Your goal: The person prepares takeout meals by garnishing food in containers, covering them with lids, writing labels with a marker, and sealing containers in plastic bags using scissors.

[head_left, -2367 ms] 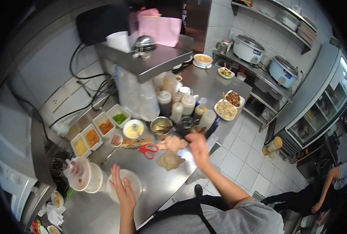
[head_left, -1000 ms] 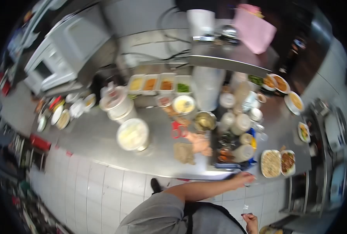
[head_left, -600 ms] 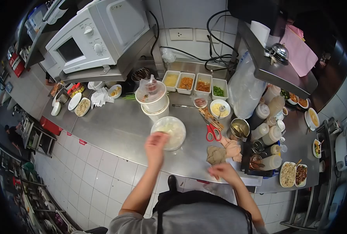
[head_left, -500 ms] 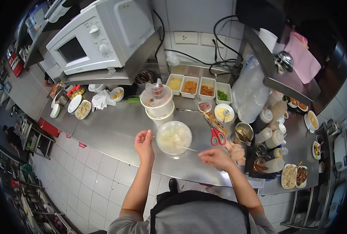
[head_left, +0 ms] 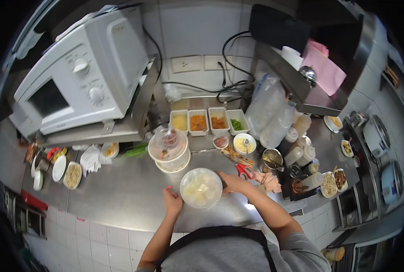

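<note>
A round, translucent bowl (head_left: 201,199) with pale yellow and white chunks in it stands on the steel counter before me. My right hand (head_left: 231,182) grips its right rim, the fingers partly hidden along the side. Beside the left rim, my left hand (head_left: 172,201) has its fingers curled in. Whether it touches the bowl or pinches something small, I cannot tell. Behind the bowl are stacked white tubs (head_left: 171,162), the upper one with a plastic bag on its lid. Red-handled scissors (head_left: 245,171) lie to the right, near a crumpled peach-coloured cloth (head_left: 269,181).
White trays of toppings (head_left: 198,122) line the back, with a small bowl holding a spoon (head_left: 244,143) before them. Sauce bottles (head_left: 307,155) and a metal pot (head_left: 272,159) crowd the right. The microwave (head_left: 84,77) sits on a shelf overhanging the left; paper slips (head_left: 91,159) lie below.
My right hand has left the thin pale stick that stood in the bowl and moved to the bowl's rim. My left hand has come down beside the bowl. The camera view has shifted.
</note>
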### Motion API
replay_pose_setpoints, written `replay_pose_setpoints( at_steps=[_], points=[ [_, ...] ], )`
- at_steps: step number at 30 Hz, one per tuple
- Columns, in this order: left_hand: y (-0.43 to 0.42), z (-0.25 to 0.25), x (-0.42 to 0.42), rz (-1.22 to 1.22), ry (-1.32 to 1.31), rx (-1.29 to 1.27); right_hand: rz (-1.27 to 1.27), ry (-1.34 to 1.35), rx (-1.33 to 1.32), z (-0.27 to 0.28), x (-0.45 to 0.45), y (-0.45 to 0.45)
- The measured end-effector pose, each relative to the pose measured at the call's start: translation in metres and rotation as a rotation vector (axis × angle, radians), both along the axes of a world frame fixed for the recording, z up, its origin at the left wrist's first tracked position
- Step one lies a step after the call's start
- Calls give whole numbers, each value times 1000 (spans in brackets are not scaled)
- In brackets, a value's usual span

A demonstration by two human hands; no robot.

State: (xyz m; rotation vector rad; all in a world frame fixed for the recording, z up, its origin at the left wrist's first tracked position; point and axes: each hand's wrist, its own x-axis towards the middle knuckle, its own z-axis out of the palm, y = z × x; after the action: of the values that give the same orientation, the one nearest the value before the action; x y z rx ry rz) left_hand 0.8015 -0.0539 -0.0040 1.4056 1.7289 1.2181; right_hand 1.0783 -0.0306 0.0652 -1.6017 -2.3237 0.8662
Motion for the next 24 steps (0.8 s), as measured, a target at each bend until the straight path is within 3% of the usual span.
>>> replay_pose_setpoints(
  at_steps=[2,3,4,5,6,8,9,10,11,12,13,15,16,18,24],
  points=[
    [1,-3,-13,-129,50,21,-43,-173,52,75,9,11],
    [3,1,-19,-188,76,33,-191,-215,-5,132,6,19],
    [6,7,-26,-258,11,-26,-334,-173,238,161,11,28],
    [6,16,-35,-325,-51,-89,-445,-303,602,156,37,57],
    [5,25,-42,-387,-110,-152,-614,-478,793,180,51,73],
    [2,52,-51,-452,-150,-151,-850,-684,939,209,90,103],
    [2,60,-58,-459,-167,-140,-844,-606,703,217,110,113],
    [4,58,-65,-474,-181,-141,-786,-762,679,207,139,126],
    [6,54,-71,-480,-198,-140,-839,-1032,947,138,215,181],
    [6,59,-74,-498,-203,-132,-607,-1192,1205,122,252,188],
    [5,65,-75,-517,-210,-126,-535,-1175,989,134,253,181],
    [5,62,-77,-532,-290,-150,-401,-1340,1144,138,271,178],
    [5,60,-76,-556,-332,-170,-199,-1576,1322,143,286,182],
    [4,64,-73,-586,-244,-171,-483,-984,1390,208,206,133],
    [2,67,-66,-661,-228,-104,-730,-378,1284,195,208,170]
  ],
)
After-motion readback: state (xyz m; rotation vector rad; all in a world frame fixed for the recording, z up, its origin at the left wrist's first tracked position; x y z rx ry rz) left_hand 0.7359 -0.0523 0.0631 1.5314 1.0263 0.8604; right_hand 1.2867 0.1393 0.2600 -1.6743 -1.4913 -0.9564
